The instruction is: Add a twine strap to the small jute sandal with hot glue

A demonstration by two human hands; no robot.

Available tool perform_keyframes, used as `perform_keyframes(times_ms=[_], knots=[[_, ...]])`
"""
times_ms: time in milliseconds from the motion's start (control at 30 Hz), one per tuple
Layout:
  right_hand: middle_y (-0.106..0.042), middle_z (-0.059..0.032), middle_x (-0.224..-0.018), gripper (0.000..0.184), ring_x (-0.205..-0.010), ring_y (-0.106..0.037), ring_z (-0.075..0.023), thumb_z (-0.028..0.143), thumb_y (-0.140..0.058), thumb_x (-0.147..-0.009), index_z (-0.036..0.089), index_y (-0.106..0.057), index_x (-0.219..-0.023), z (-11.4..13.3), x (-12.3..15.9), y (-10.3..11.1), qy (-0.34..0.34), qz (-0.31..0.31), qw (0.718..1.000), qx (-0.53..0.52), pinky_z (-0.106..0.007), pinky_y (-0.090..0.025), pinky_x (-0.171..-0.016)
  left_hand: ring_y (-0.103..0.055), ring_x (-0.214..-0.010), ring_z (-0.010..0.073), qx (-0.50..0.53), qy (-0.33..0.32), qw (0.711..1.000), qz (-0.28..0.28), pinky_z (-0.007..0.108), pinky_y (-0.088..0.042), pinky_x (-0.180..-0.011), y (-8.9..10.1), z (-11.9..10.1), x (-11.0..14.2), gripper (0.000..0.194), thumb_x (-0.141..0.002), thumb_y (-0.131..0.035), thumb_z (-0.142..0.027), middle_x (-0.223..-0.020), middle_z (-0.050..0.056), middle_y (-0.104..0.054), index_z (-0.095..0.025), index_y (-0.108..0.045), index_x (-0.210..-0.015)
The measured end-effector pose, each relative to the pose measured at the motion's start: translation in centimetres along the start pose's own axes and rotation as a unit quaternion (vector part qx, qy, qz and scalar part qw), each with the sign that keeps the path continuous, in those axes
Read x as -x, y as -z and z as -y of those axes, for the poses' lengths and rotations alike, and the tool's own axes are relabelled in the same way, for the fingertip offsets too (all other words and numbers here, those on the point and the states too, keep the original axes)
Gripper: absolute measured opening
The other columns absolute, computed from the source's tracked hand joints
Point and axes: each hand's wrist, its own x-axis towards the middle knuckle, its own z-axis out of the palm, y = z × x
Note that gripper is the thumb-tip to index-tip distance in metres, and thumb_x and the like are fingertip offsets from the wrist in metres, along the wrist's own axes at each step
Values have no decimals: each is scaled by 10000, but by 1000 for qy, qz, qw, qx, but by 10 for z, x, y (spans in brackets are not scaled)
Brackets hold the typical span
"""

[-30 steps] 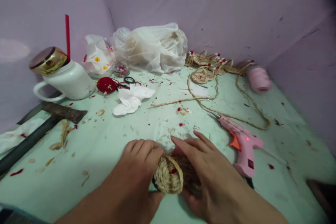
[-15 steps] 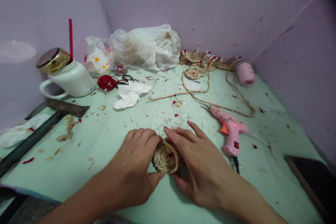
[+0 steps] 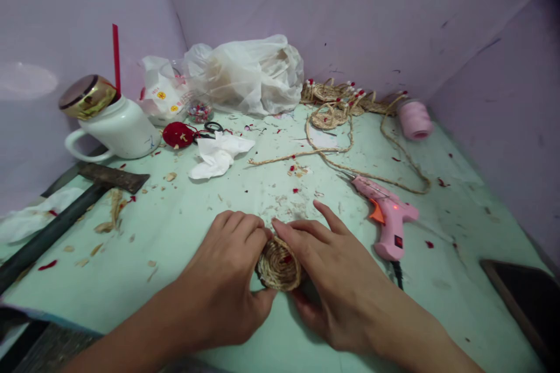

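Observation:
Between my hands, low in the middle of the head view, is a small round piece of coiled straw rope (image 3: pixel 280 268) with a red bit near its centre. My left hand (image 3: pixel 234 274) is closed on its left side, thumb below and fingers above. From the right my right hand (image 3: pixel 332 274) grips the other edge, with one finger raised away. The fingertips behind the coil are hidden. To the right of my right hand lies a pink glue gun (image 3: pixel 389 215) with an orange trigger and a lit red light.
A hammer (image 3: pixel 109 178) and a white mug (image 3: pixel 126 131) are at left. Behind are a red yarn ball (image 3: pixel 178 135), crumpled tissue (image 3: pixel 221 154), a plastic bag (image 3: pixel 258 78), straw rope (image 3: pixel 293 156), more coiled pieces (image 3: pixel 328 116) and a pink thread spool (image 3: pixel 415 120). A phone-like dark slab (image 3: pixel 525 303) lies right.
The coiled piece has tilted slightly between my hands, so its round face shows more fully. Both hands keep their hold, and the view has shifted a little.

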Motion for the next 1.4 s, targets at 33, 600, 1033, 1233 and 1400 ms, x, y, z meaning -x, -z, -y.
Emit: perform_keyframes(times_ms=[33, 600, 1033, 1233, 1400], knots=[[-579, -85, -1162, 750, -1110, -454, -243, 177, -506, -638, 112, -256, -1343, -1, 0, -1, 2, 0, 1000, 4, -496, -42, -1078, -441, -897, 244, -2, -4, 1000, 3, 426, -343, -859, 0, 0, 0, 286, -652, -551, -212, -928, 70, -516, -176, -542, -936], [-561, -76, -1194, 688, -1125, -442, -210, 142, -516, -675, 149, -289, -1325, -3, 10, 11, -43, -26, 998, -25, -470, -156, -1070, -453, -860, 233, -6, -38, 999, 24, 481, -234, -965, 5, 1, -1, 212, -690, -549, -275, -858, 58, -536, -174, -563, -876], [-511, -90, -1249, 772, -1176, -376, -254, 103, -512, -609, 150, -271, -1341, -1, 5, 1, -74, -25, 997, -31, -496, -237, -1030, -458, -824, 220, 0, -27, 1000, 4, 463, -292, -911, 2, 1, -4, 127, -707, -535, -263, -813, 50, -536, -174, -557, -794], [-529, -86, -1181, 736, -1126, -403, -238, 120, -552, -619, 160, -299, -1309, -2, 12, 6, -74, -53, 994, -65, -498, -208, -1042, -460, -854, 229, -1, -24, 1000, 15, 491, -238, -958, 6, -2, 0, 187, -708, -540, -288, -863, 52, -544, -181, -565, -859], [-586, -73, -1039, 730, -1029, -436, -251, 107, -547, -601, 165, -310, -1290, 1, 7, -2, -90, -64, 990, -82, -529, -268, -984, -444, -863, 241, -29, 1, 1000, -2, 506, -206, -977, -3, -6, -1, 152, -706, -535, -286, -845, 56, -535, -172, -555, -804]])
